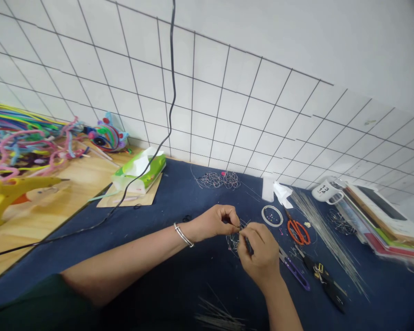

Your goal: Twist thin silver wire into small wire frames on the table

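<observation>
My left hand [215, 223], with a silver bangle at the wrist, pinches thin wire between thumb and forefinger. Close beside it on the right, my right hand [260, 250] is closed, its fingertips pinching at the same spot. A tangled wire piece [232, 242] shows just below and between the hands, partly hidden by them. To the right of my right hand lie purple-handled snips [296, 273], orange-handled scissors [298, 231] and black-handled pliers [326, 280]. A small round dish of beads [272, 215] is just beyond it.
Coiled wire pieces [217, 179] lie near the wall. Long straight wires [327, 239] spread at the right, near a white mug [327, 192] and stacked books [389, 220]. A tissue pack [141, 170], a yellow glue gun [14, 195] and a hanging black cable [172, 69] are leftward.
</observation>
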A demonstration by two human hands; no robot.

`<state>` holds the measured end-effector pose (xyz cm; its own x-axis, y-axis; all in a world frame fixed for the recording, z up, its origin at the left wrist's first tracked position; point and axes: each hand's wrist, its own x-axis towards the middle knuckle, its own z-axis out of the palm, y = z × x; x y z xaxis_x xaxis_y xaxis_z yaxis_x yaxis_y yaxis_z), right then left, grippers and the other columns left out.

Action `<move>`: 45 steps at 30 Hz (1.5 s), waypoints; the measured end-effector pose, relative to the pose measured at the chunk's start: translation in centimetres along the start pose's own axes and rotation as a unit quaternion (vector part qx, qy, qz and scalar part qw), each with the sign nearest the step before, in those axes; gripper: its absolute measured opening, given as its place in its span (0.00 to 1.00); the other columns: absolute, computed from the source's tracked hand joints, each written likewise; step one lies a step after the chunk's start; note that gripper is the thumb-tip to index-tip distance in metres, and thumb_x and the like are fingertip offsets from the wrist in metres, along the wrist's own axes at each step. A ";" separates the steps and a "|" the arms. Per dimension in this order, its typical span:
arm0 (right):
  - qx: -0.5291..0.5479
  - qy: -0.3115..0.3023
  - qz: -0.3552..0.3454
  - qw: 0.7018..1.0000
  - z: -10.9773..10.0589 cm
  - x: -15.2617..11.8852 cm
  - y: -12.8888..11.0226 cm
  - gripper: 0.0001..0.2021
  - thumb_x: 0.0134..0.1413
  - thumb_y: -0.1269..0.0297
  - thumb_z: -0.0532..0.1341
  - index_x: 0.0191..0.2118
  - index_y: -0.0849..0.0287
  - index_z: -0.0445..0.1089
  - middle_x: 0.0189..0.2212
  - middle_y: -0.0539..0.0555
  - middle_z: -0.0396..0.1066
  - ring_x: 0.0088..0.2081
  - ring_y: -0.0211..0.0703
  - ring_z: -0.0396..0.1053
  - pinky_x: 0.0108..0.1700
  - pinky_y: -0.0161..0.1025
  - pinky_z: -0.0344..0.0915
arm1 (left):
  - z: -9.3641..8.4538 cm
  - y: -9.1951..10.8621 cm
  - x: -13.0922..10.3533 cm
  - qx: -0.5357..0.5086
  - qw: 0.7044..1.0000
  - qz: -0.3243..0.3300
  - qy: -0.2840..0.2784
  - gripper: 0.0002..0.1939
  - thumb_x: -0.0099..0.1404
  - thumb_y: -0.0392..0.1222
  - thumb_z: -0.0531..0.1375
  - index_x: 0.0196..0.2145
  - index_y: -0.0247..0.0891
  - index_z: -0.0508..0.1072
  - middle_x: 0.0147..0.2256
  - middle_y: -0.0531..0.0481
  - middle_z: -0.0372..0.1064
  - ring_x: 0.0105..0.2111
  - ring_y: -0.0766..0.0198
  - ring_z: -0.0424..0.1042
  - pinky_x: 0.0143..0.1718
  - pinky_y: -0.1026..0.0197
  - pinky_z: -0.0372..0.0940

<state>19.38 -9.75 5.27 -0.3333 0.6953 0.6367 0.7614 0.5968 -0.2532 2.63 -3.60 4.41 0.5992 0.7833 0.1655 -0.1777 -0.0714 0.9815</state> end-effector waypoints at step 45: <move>0.313 -0.034 0.286 0.905 0.1 0.0 -0.5 0.11 0.55 0.63 0.55 0.41 0.58 0.70 0.30 0.52 0.72 0.32 0.40 0.69 0.37 0.35 0.64 | 0.9 -2.1 -1.0 0.342 0.877 0.322 0.101 0.06 0.60 0.28 0.53 0.33 0.37 0.64 0.36 0.48 0.66 0.34 0.70 0.68 0.35 0.66 0.65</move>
<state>18.91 -9.98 5.32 -0.0339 0.9725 0.2303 0.3629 0.2267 -0.9039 3.09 -4.80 2.30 0.3833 0.5327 0.7546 0.1220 -0.8390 0.5303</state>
